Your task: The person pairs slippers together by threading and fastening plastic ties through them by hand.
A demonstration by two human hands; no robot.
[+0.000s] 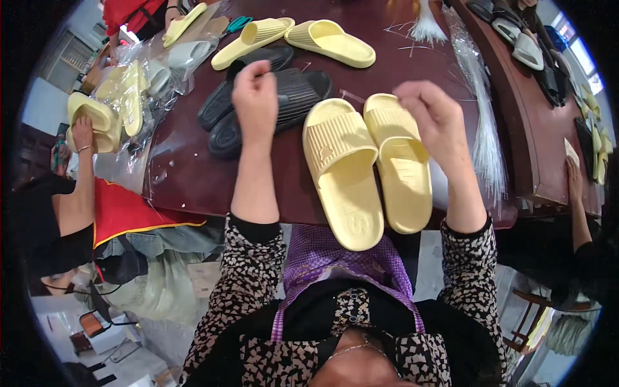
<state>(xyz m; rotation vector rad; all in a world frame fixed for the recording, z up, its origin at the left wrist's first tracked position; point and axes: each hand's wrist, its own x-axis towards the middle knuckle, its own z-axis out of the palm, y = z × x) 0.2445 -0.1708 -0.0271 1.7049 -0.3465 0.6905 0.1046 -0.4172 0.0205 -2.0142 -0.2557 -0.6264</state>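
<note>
A pair of yellow slippers (367, 168) lies on the desk (187, 174) between the raised left hand (255, 97) and right hand (432, 116), both pinched nearly closed; whether they hold anything is unclear.

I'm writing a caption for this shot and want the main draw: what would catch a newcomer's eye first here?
First, the pair of pale yellow slides side by side at the near edge of the dark red table, heels overhanging it. Above them the left hand and right hand are raised with fingers pinched, though what they pinch is too thin to make out. Just behind the left hand lie black slides, and further back more yellow slides.
</note>
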